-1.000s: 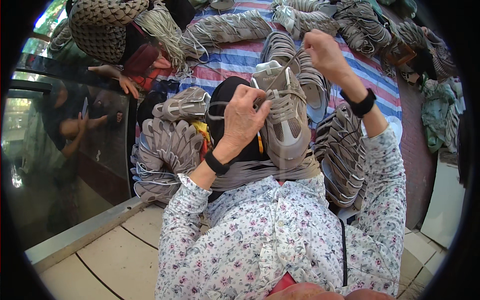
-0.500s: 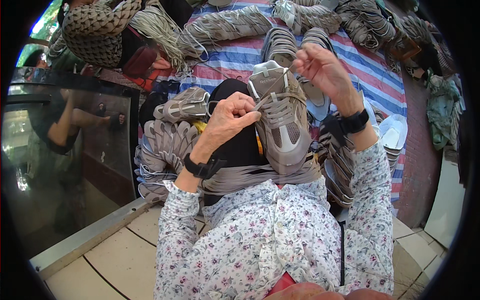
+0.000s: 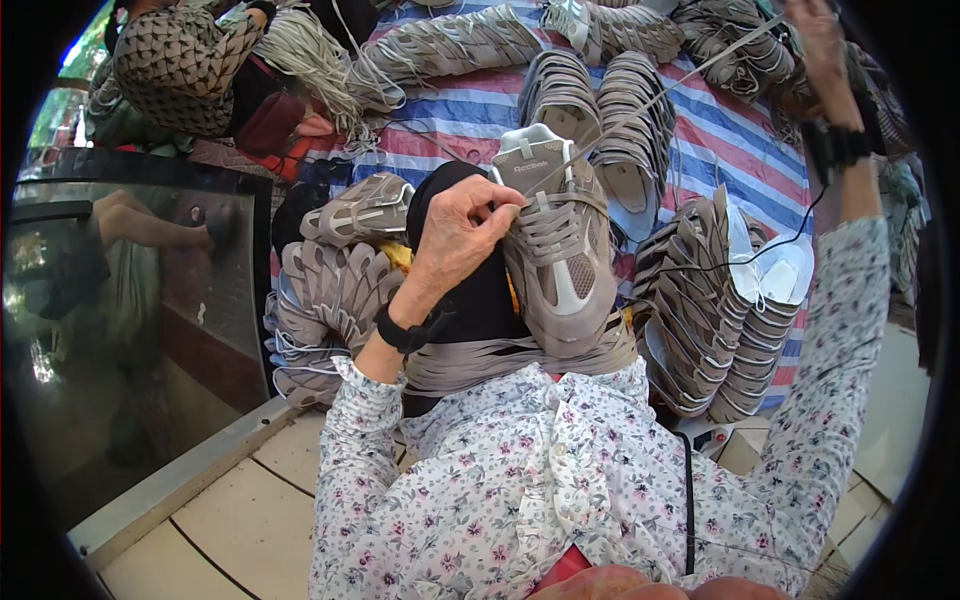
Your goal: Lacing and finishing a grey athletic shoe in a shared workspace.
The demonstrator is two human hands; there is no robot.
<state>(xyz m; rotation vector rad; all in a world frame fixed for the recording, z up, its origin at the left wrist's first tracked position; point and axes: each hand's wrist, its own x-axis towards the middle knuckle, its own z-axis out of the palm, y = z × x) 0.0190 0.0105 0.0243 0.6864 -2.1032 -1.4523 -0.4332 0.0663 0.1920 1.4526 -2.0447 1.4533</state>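
Observation:
A grey-beige sneaker [image 3: 572, 300] rests on my lap, toe toward me and tongue standing up. Its lace [image 3: 690, 76] runs from the upper eyelets in a taut line to the far right. At that far end my right hand [image 3: 822, 62] is raised with the lace in its closed fingers, partly blurred near the picture's rim. My left hand [image 3: 462, 228] pinches a lace end beside the sneaker's left eyelets, thumb against the fingers. Flat laces [image 3: 470, 366] lie in a bundle across my lap.
Nested shoe uppers stand to my right [image 3: 690, 300] and left [image 3: 335, 290], with another sneaker [image 3: 360, 212] at left. More stacked shoes [image 3: 630, 140] lie ahead on a striped sheet [image 3: 460, 120]. A co-worker [image 3: 190, 65] sits far left, past a dark glass panel [image 3: 140, 300].
My right hand has swung up and outward to the right, drawing the lace out long and straight. The left hand has stayed by the sneaker, still pinching.

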